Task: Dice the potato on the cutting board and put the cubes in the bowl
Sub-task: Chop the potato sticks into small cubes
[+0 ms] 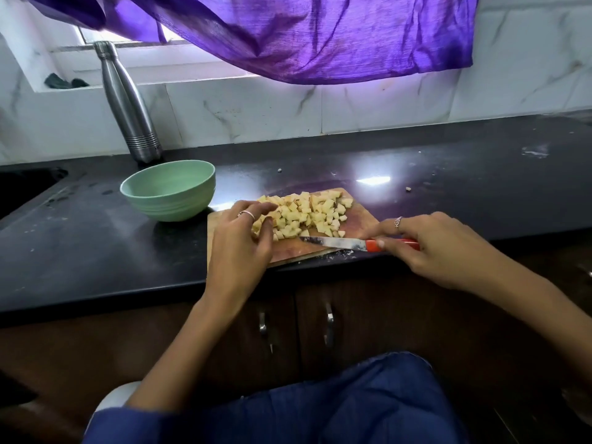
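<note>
A heap of pale yellow potato cubes [309, 214] covers the far half of the wooden cutting board [357, 224]. My left hand [243, 238] lies against the left side of the heap, its relaxed fingers touching the cubes. My right hand [439, 248] grips the red handle of a knife [339, 242], whose blade lies flat on the board's near edge, pointing left just below the cubes. The green bowl [168, 190] stands on the counter left of the board, and what shows of its inside holds nothing.
A steel bottle [128, 104] stands against the wall behind the bowl. The black counter [464, 187] runs right of the board with small scraps on it. A purple curtain [320, 36] hangs overhead. Cabinet doors with handles [329, 325] sit below the counter edge.
</note>
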`<state>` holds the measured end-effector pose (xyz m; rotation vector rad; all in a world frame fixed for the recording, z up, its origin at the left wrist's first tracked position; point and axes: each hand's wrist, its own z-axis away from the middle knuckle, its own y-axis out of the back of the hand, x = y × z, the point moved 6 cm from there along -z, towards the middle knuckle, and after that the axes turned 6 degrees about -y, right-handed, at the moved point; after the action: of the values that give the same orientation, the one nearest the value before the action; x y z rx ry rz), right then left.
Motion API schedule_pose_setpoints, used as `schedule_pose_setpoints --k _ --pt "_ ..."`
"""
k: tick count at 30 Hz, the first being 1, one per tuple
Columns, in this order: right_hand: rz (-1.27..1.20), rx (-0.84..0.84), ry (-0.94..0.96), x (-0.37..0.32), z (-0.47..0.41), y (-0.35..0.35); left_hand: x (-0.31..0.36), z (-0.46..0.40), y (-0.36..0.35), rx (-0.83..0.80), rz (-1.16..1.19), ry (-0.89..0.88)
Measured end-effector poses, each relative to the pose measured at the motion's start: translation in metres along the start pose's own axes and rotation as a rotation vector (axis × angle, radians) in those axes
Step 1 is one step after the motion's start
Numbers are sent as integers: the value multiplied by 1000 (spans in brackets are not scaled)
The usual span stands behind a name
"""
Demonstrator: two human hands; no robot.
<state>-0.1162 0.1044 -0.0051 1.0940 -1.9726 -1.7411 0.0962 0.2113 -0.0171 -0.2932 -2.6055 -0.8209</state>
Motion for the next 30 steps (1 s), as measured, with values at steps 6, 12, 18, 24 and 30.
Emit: schedule_pose_setpoints --k 6,12,18,24,30 --pt "-257 -269 -95 2 4 -6 -15 -4 8 1 -33 8" --pt "-597 -522 -560 17 21 -5 -25 8 6 -21 -62 33" --pt "-526 -335 -494 15 31 10 -30 7 5 -31 -148 59" --pt "-303 190 -519 51 27 25 -39 7 4 -44 -136 116" --pt "8 254 -537 54 11 -7 -44 7 4 -55 -159 173"
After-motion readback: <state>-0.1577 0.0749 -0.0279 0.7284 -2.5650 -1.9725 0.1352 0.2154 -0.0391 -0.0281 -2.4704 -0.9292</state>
